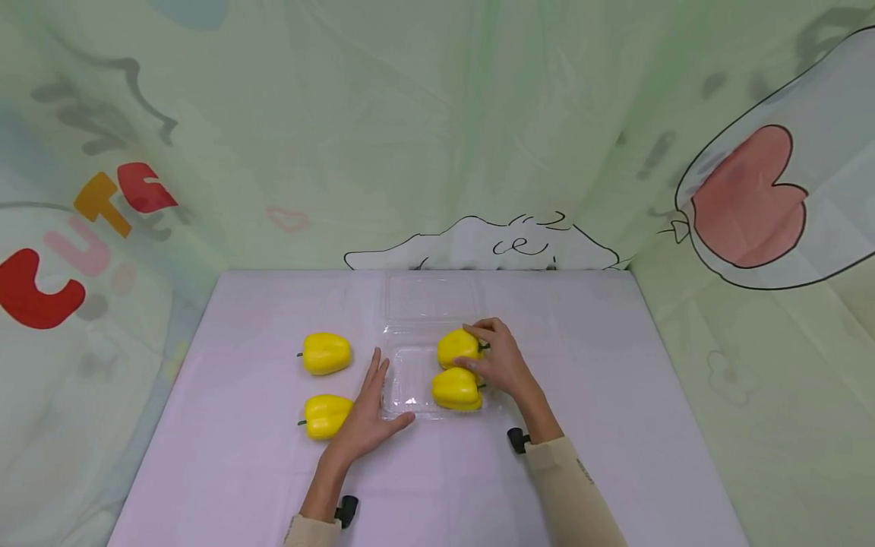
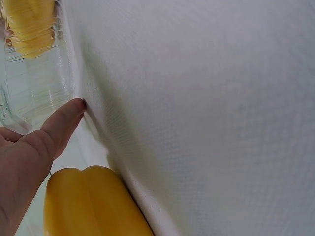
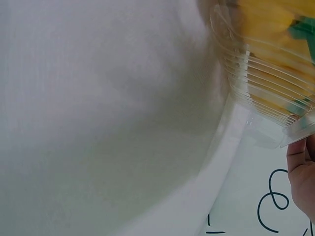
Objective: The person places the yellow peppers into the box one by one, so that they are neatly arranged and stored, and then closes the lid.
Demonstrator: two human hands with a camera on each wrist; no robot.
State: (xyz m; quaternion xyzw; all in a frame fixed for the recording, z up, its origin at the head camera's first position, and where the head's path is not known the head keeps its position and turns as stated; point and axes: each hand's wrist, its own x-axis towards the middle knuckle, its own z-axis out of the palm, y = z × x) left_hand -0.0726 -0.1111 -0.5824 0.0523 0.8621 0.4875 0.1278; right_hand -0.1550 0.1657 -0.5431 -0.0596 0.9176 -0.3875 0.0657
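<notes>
A clear plastic clamshell container (image 1: pixel 408 372) lies opened flat on the table, its lid (image 1: pixel 432 296) folded away toward the back. Two yellow bell peppers sit along the right side of its base. My right hand (image 1: pixel 502 365) holds the farther pepper (image 1: pixel 454 348), fingers at its back and thumb at its front; the nearer pepper (image 1: pixel 454 389) lies just in front. At the container's left edge is my left hand (image 1: pixel 365 425), fingers extended and thumb spread along the front rim. In the right wrist view, the ribbed container wall (image 3: pixel 266 83) partly covers yellow and green.
Left of the container, one yellow bell pepper (image 1: pixel 326 353) lies farther back and another (image 1: pixel 326 416) nearer, partly behind my left hand. A pale cloth covers the table (image 1: pixel 581 380). Printed curtains (image 1: pixel 424 137) stand along the back and both sides.
</notes>
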